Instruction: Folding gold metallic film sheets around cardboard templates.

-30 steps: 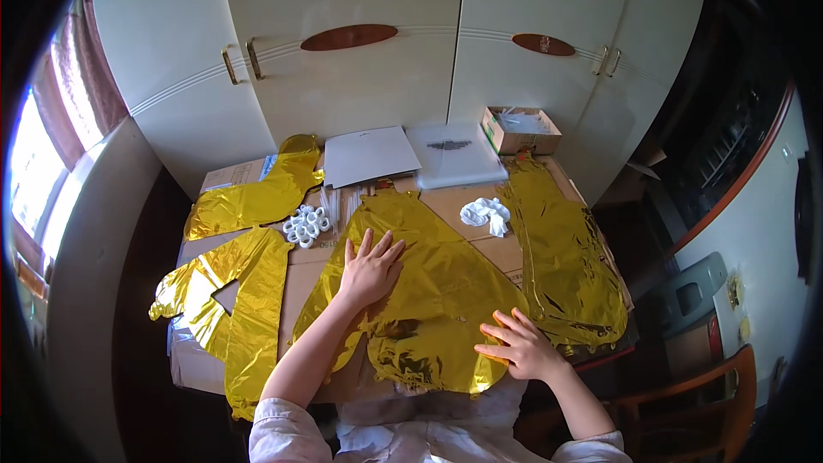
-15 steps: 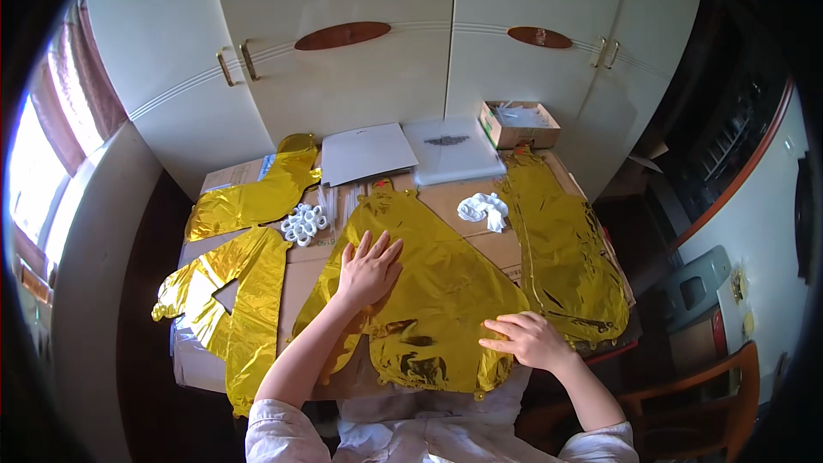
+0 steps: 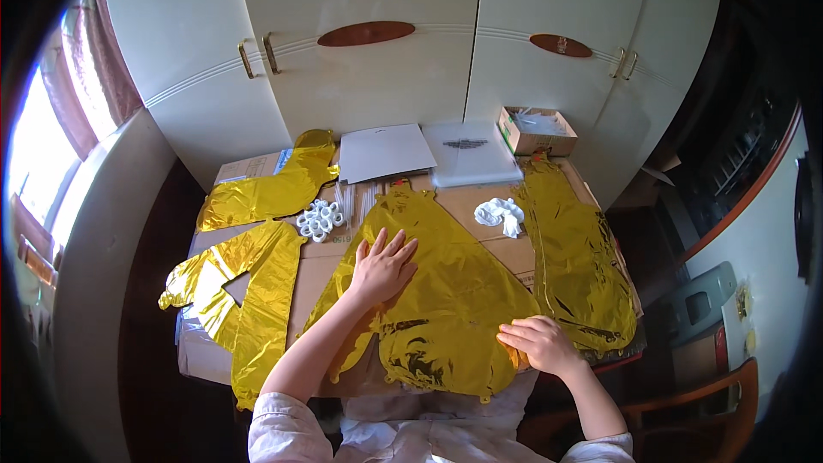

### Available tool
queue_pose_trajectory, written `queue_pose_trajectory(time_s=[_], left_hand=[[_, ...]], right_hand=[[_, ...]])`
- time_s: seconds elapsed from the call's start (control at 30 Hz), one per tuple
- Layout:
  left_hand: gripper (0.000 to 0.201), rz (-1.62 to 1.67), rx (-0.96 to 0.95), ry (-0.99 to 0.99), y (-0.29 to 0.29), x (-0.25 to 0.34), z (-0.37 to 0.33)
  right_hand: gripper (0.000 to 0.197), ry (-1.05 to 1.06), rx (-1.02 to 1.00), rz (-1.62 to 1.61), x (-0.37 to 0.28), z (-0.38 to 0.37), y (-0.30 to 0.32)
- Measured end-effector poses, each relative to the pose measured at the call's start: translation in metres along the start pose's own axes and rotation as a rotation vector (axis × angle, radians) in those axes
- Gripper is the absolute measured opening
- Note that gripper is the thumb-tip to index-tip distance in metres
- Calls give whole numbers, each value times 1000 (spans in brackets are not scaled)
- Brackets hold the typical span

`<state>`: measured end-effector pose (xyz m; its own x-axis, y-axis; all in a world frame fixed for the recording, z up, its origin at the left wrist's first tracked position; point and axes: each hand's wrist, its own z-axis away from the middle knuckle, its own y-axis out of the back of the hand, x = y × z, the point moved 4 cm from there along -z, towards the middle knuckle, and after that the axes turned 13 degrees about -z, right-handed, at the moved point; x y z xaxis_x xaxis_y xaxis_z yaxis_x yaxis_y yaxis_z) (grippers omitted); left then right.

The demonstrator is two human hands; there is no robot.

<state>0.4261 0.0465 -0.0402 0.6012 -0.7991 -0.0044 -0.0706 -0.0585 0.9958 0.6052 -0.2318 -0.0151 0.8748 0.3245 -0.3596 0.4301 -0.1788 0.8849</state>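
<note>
A deflated gold foil balloon (image 3: 459, 291) lies flat in front of me, its lower edge near my body. My left hand (image 3: 383, 273) rests on its upper left part, palm down with the fingers stretched out. At the balloon's lower right edge, my right hand (image 3: 546, 346) has its fingers curled over a bit of the foil, which shows orange beneath them. The thumb is mostly hidden. Another gold foil balloon (image 3: 579, 266) lies right of this hand. On the left are a gold foil piece with a diamond-shaped opening (image 3: 267, 291) and a curved gold foil piece (image 3: 266, 197).
Cardboard (image 3: 489, 203) covers the table. White rings (image 3: 321, 220), clear straws (image 3: 356, 204) and a crumpled white cloth (image 3: 501, 216) lie among the foils. Behind are a grey-white board (image 3: 386, 153), a clear plastic pack (image 3: 471, 163) and a box (image 3: 549, 144). A wooden chair (image 3: 686, 399) stands at right.
My right fingers have curled in on the balloon's lower right edge, where the foil now looks bunched. My left hand stays flat on the foil. The whole view has shifted slightly.
</note>
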Motion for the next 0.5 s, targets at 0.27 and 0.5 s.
queue_pose_trajectory(time_s=[0.27, 0.5], left_hand=[[56, 11, -22, -3, 4, 0, -1], [59, -85, 90, 16, 4, -37, -10]], right_hand=[[33, -11, 8, 0, -3, -3, 1], [34, 26, 76, -36, -14, -31, 19]])
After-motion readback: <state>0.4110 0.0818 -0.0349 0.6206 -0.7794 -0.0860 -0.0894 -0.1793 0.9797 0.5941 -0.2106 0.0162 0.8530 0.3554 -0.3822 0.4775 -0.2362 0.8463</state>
